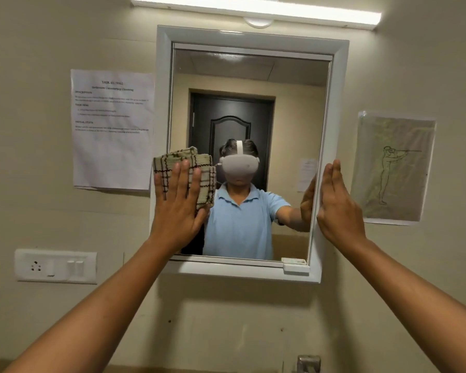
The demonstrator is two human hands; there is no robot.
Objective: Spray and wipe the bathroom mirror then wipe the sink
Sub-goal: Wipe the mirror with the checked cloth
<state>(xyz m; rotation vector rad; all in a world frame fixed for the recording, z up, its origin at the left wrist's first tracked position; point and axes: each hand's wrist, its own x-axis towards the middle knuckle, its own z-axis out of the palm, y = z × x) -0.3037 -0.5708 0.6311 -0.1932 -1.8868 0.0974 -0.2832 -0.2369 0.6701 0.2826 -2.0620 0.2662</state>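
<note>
Two flat hands: left hand [176, 204] presses cloth [199, 168] at mirror [253, 76] edge.

The mirror [253, 109] hangs between a printed sheet [113, 129] on the left and a drawing [393, 168] on the right; a switch plate [55, 265] sits below the sheet.

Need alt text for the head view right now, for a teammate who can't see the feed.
The person's left hand presses a folded checked cloth flat against the left edge of a white-framed mirror, while the right hand, fingers straight, rests on the frame's right side. A printed sheet hangs on the wall left of the mirror, a line drawing right.
</note>
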